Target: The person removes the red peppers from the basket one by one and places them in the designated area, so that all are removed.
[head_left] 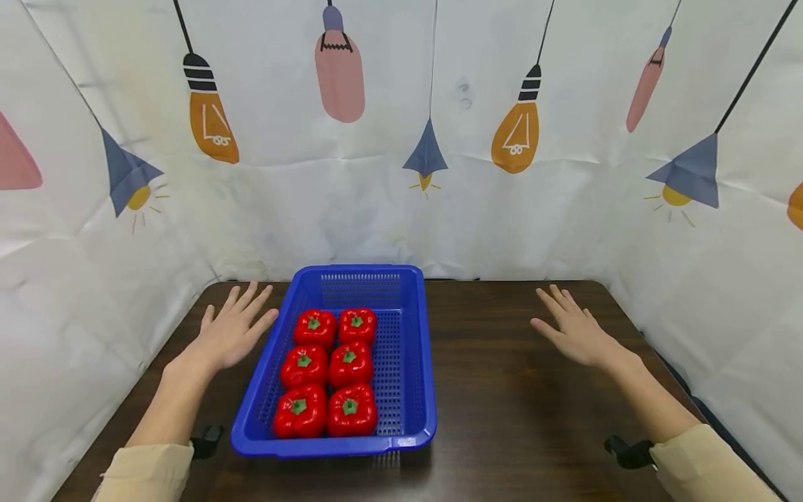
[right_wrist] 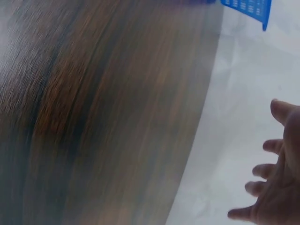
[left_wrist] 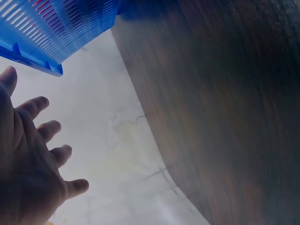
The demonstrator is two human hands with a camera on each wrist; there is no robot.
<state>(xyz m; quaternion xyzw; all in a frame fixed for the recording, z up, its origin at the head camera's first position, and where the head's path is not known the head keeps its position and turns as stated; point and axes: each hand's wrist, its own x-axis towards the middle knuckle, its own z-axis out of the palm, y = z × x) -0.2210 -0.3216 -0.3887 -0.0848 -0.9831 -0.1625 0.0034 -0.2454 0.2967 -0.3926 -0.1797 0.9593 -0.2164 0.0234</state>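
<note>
A blue slotted plastic basket (head_left: 410, 362) sits on the dark wooden table (head_left: 502, 390); it holds several red bell peppers (head_left: 330, 367) in two rows along its left side. My left hand (head_left: 235, 328) hovers flat with fingers spread just left of the basket, touching nothing. My right hand (head_left: 574, 328) is spread the same way over bare table, well to the right of the basket. In the left wrist view the left hand (left_wrist: 33, 164) shows straight fingers near the basket's corner (left_wrist: 56, 33). The right wrist view shows the right hand (right_wrist: 276, 187) with loose fingers and a sliver of the basket (right_wrist: 248, 7).
A white cloth backdrop (head_left: 401, 174) printed with lamps and bulbs closes in the table at the back and both sides. Black wrist-strap mounts (head_left: 627, 452) show by each beige sleeve. Bare tabletop lies right of the basket and in front of it.
</note>
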